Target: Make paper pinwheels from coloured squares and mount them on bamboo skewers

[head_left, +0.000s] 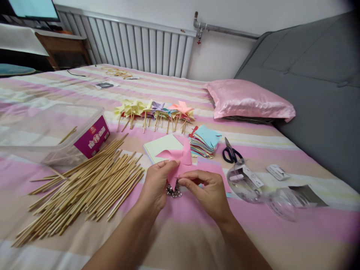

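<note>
Both my hands hold a pink paper pinwheel [178, 157] above the striped bedspread. My left hand [156, 183] pinches its left side with thumb and fingers closed. My right hand [208, 189] is closed on the lower right edge of the same paper. Just under the hands lies a small cluster of shiny metal pins [173, 192]. A big pile of bamboo sticks [87, 183] lies to the left of my left hand.
A row of finished pinwheels on sticks [156, 110] lies further back. A stack of coloured paper squares [204, 141], a pale yellow sheet pad [161, 147], black scissors [231, 153], clear plastic tubs [50, 131], [247, 182] and a pink pillow [247, 100] surround the hands.
</note>
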`<control>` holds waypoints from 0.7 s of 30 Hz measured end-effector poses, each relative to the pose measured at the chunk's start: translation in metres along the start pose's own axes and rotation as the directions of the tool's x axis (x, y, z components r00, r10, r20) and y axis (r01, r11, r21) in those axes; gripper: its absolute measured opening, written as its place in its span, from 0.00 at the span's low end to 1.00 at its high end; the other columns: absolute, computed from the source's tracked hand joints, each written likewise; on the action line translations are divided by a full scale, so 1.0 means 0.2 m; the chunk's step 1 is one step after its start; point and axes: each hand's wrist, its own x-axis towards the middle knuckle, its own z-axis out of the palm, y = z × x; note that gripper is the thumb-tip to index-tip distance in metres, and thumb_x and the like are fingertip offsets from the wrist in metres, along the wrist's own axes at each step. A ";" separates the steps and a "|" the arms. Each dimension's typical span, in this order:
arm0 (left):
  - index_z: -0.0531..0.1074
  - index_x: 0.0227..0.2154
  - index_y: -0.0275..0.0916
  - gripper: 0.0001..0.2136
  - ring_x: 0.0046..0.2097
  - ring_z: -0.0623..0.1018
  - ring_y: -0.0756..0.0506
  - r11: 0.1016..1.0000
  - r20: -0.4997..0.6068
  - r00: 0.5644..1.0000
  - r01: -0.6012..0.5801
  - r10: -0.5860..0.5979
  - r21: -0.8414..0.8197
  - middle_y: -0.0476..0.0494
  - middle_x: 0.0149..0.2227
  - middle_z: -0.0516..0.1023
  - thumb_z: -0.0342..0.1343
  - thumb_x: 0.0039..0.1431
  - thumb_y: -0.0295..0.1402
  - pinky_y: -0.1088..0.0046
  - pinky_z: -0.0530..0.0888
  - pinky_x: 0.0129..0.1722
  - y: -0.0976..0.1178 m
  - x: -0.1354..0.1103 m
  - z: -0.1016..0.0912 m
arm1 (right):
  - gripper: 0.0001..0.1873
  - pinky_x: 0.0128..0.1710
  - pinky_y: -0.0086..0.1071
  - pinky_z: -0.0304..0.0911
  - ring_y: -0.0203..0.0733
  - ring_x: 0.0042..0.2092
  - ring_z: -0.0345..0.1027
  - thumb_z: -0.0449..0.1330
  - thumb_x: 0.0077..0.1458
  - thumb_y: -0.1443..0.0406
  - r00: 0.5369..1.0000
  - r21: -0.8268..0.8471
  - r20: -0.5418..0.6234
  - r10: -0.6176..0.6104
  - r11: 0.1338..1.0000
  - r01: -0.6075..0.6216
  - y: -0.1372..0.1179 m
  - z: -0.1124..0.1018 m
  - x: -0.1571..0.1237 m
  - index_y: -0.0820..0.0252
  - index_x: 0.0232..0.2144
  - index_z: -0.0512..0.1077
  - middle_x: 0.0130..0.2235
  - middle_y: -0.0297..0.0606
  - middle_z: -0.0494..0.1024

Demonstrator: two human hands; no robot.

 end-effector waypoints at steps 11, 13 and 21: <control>0.71 0.17 0.33 0.09 0.21 0.64 0.55 0.988 0.002 0.995 -0.099 0.099 0.118 0.52 0.17 0.68 0.64 0.41 0.32 0.80 0.59 0.22 -0.02 -0.03 0.01 | 0.10 0.22 0.26 0.61 0.34 0.26 0.67 0.63 0.48 0.58 0.974 0.052 -0.162 0.159 0.987 -0.153 0.01 0.01 0.00 0.60 0.26 0.76 0.30 0.38 0.76; 0.72 0.17 0.33 0.09 0.21 0.64 0.55 0.986 0.015 0.995 -0.096 0.094 0.134 0.52 0.18 0.69 0.64 0.41 0.33 0.80 0.59 0.21 -0.03 -0.03 0.01 | 0.11 0.23 0.26 0.61 0.34 0.27 0.68 0.63 0.48 0.58 0.971 0.044 -0.183 0.156 0.988 -0.150 0.02 0.01 0.00 0.61 0.26 0.76 0.32 0.39 0.76; 0.75 0.19 0.34 0.08 0.22 0.65 0.54 0.975 0.049 0.992 -0.120 0.113 0.186 0.51 0.18 0.69 0.64 0.43 0.34 0.79 0.60 0.23 -0.04 -0.04 0.02 | 0.11 0.27 0.29 0.64 0.39 0.33 0.70 0.63 0.47 0.59 0.958 0.026 -0.250 0.144 0.989 -0.142 0.04 0.00 0.01 0.62 0.23 0.74 0.38 0.43 0.76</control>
